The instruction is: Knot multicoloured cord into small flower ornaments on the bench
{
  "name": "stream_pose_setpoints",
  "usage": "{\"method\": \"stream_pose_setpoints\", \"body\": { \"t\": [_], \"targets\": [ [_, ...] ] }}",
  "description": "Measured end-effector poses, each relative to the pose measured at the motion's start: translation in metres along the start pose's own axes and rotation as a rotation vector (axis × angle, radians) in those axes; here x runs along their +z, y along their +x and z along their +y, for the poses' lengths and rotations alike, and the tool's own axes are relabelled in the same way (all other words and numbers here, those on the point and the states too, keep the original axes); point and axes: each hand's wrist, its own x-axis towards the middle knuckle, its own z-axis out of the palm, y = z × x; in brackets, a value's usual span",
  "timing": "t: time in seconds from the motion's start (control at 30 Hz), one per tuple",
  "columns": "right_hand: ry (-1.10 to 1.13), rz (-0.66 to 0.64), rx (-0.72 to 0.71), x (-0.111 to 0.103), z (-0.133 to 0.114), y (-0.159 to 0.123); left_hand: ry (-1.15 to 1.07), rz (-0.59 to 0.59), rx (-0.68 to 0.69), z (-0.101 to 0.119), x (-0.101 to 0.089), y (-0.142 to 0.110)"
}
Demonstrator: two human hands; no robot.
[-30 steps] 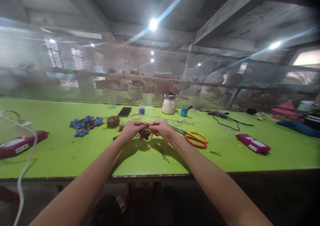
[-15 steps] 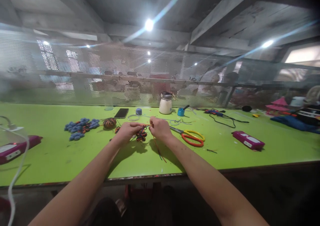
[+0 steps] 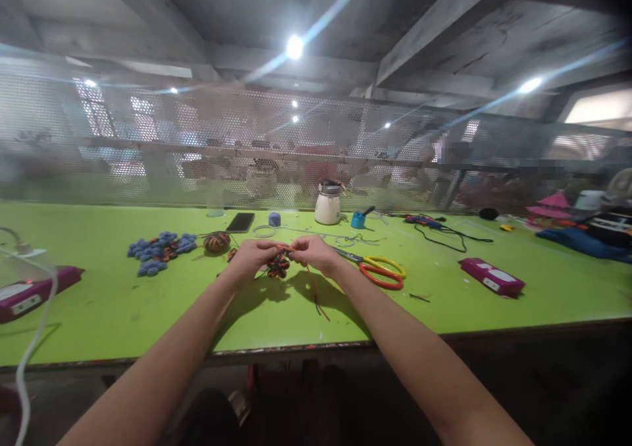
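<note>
My left hand (image 3: pixel 254 259) is closed on a small dark multicoloured cord knot piece (image 3: pixel 279 267), which hangs below the fingertips. Close beside it, my right hand (image 3: pixel 315 253) pinches the orange and dark cord (image 3: pixel 316 291), whose loose ends trail down over the table. The fingertips of both hands nearly meet, and the exact grip between them is too small to make out. To the left sits a ball of striped brown cord (image 3: pixel 216 242). Farther left lies a cluster of blue knotted balls (image 3: pixel 160 251) with orange-dark ones among them. Scissors (image 3: pixel 380 272) with red and yellow handles lie by my right wrist.
On the green table (image 3: pixel 494 327) are a phone (image 3: pixel 240 223), a blue cord spool (image 3: pixel 274 219), a cream jug (image 3: pixel 328 205), a blue pot (image 3: pixel 358 220), a black cable (image 3: pixel 457 235) and purple power strips (image 3: pixel 492 277) (image 3: pixel 39 293). A perforated screen (image 3: pixel 237 149) stands behind.
My right hand has moved slightly left and down, bringing its fingertips nearer the left ones. The hanging cord ends have shifted a little; my left hand has hardly moved.
</note>
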Motion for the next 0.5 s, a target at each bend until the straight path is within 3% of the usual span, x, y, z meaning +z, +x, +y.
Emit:
{"method": "stream_pose_setpoints", "body": {
  "t": [0.17, 0.27, 0.33, 0.5],
  "targets": [
    [-0.245, 0.232, 0.060, -0.002, 0.007, 0.007, 0.017, 0.005, 0.001, 0.000, 0.001, 0.000],
    [-0.310, 0.250, 0.091, -0.005, 0.009, 0.007, 0.009, 0.019, -0.029, -0.001, 0.000, 0.002],
    [-0.315, 0.194, 0.099, -0.008, 0.010, 0.007, -0.004, 0.027, -0.055, -0.002, 0.000, 0.002],
    [-0.215, -0.106, 0.055, -0.029, 0.005, 0.003, -0.029, -0.001, -0.094, -0.002, -0.001, 0.003]
  ]
}}
